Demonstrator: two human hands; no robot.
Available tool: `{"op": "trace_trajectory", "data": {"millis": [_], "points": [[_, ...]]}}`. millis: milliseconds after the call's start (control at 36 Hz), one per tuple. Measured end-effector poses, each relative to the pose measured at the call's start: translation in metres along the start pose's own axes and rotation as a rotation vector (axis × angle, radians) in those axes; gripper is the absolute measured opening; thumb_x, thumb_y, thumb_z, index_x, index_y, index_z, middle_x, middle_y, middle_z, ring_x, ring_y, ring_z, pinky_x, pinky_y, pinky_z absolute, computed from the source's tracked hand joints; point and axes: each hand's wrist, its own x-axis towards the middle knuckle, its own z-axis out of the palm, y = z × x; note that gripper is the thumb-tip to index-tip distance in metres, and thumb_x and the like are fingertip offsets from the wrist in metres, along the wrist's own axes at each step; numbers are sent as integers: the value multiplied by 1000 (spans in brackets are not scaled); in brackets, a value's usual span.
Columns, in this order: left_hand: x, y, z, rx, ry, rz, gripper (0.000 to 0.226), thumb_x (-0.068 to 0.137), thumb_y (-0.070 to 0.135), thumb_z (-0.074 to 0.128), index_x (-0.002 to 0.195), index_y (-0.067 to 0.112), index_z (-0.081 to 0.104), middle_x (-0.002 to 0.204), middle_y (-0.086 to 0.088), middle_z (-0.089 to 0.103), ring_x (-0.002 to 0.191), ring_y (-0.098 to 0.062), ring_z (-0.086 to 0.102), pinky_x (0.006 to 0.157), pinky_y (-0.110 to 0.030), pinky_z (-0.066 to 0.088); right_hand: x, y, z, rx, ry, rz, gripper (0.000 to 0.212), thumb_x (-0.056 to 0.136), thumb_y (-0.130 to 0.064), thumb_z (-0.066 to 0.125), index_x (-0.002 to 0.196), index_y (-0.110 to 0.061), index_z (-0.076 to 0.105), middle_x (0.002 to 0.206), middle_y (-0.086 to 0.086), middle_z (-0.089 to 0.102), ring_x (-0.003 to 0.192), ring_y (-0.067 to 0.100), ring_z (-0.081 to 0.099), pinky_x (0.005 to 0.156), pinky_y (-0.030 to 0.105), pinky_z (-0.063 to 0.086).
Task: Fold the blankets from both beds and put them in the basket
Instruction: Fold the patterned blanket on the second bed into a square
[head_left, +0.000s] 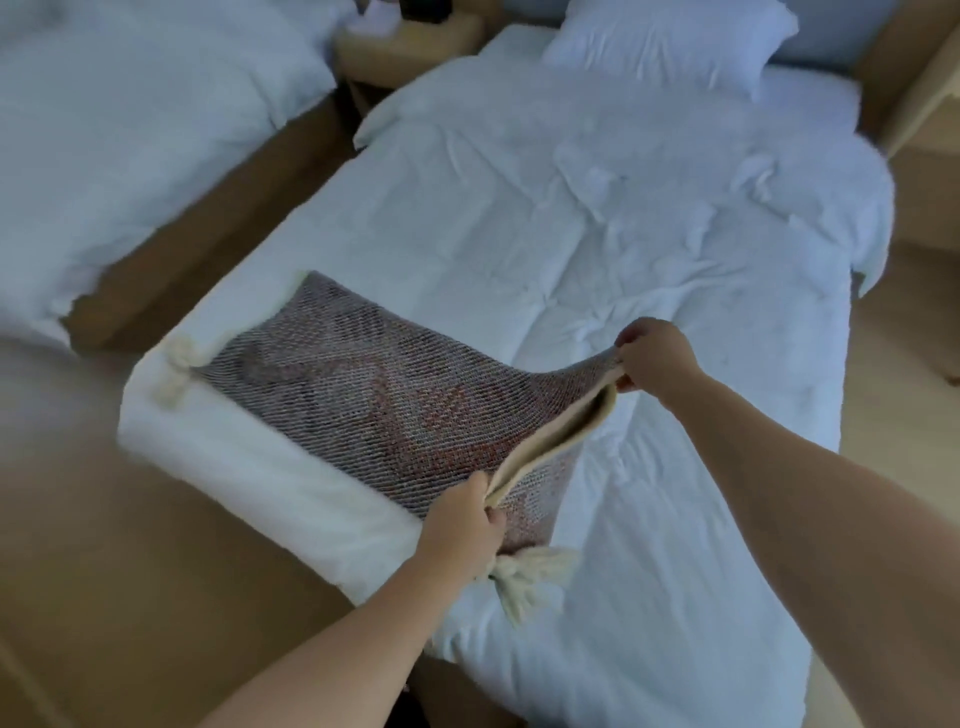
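Note:
A woven blanket (363, 395) in red-brown and grey, with cream tassels at its corners, lies across the foot of the near bed (597, 234). Its right edge is lifted and shows a cream underside. My left hand (462, 525) grips the near corner of that lifted edge. My right hand (652, 356) pinches the far corner, holding it a little above the white duvet. A cream tassel (524, 577) hangs below my left hand. No basket is in view.
A second bed (130, 130) with white bedding stands at the left, across a narrow gap of wooden floor. A wooden nightstand (410, 47) sits between the bed heads. A white pillow (670, 47) lies at the near bed's head. Wooden furniture (924, 104) lines the right.

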Motion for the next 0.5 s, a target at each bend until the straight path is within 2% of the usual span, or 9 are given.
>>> {"op": "trace_trajectory", "data": {"millis": [83, 194, 306, 361, 417, 500], "points": [[-1, -23, -31, -15, 40, -12, 17, 89, 20, 50, 76, 18, 40, 67, 5, 45, 66, -20, 51, 59, -32, 42, -12, -32, 14, 65, 4, 3, 23, 87, 5, 44, 83, -6, 64, 81, 15, 64, 61, 34, 68, 65, 42, 61], [8, -55, -76, -8, 46, -31, 14, 84, 13, 55, 77, 17, 44, 74, 1, 51, 70, -20, 55, 61, -34, 49, -26, -70, 41, 208, 12, 27, 25, 87, 8, 48, 72, -6, 63, 83, 17, 63, 64, 33, 68, 63, 42, 61], [16, -92, -117, 18, 23, -11, 21, 80, 5, 58, 75, 16, 40, 72, 1, 48, 65, -18, 48, 53, -29, 37, -40, -104, 71, 357, 24, 36, 18, 87, 9, 52, 75, 1, 63, 84, 18, 61, 69, 30, 66, 58, 35, 60], [20, -113, -134, 9, 38, 8, 22, 80, 3, 54, 73, 16, 38, 70, 0, 46, 60, -16, 44, 50, -27, 33, -44, -116, 85, 418, -4, 36, 11, 85, 9, 55, 91, 6, 63, 92, 19, 61, 80, 29, 66, 65, 33, 60], [23, -133, -148, -6, 47, 29, 23, 84, 4, 52, 72, 17, 37, 69, 1, 45, 59, -15, 42, 49, -26, 31, -45, -125, 99, 446, -31, 28, 21, 83, 11, 58, 103, 6, 62, 100, 21, 61, 89, 29, 66, 76, 33, 60], [29, -158, -166, -17, 76, 68, 28, 89, 8, 49, 70, 21, 34, 69, 3, 42, 59, -11, 40, 50, -24, 30, -47, -132, 119, 388, 12, -26, 16, 80, 14, 63, 89, 2, 67, 102, 25, 63, 95, 33, 66, 91, 39, 54]]}}
